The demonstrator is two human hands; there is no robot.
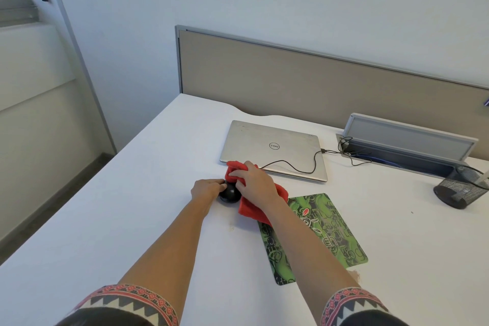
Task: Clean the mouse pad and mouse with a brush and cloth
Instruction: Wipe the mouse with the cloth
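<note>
A black mouse rests on the white desk, left of the mouse pad. My left hand grips its left side. My right hand presses a red cloth onto the far right of the mouse; the cloth drapes down over the upper left corner of the green patterned mouse pad. My right forearm crosses the pad's left part. No brush is in view.
A shut silver laptop lies just beyond the hands, with a black cable running to a cable tray at the back right. A black mesh pen holder stands at the right. A beige partition borders the desk's far edge.
</note>
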